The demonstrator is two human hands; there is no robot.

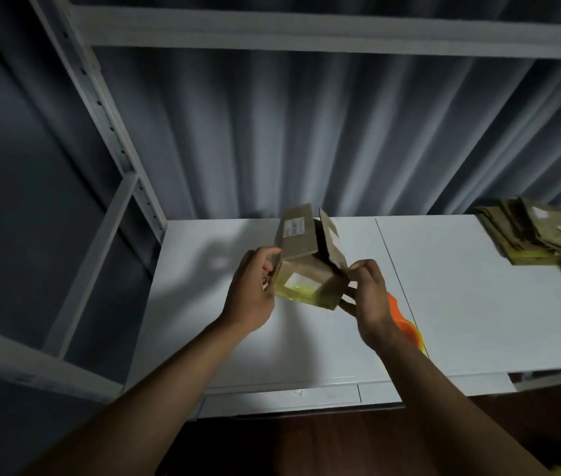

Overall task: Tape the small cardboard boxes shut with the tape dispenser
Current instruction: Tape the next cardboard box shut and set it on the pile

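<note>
A small cardboard box (306, 266) is held in the air above the white table (461, 286), tilted, with its far flaps standing open and a white label on one flap. Yellowish tape runs along its near lower edge. My left hand (251, 293) grips the box's left side, thumb and fingers curled on it. On the box's right corner, my right hand (368, 293) pinches the cardboard. The orange tape dispenser (404, 321) lies on the table just behind my right wrist, mostly hidden.
A stack of flattened cardboard boxes (540, 235) sits at the table's far right. A white metal shelf frame (114, 139) rises at the left, with a grey curtain behind the table. Dark floor shows below the table's near edge.
</note>
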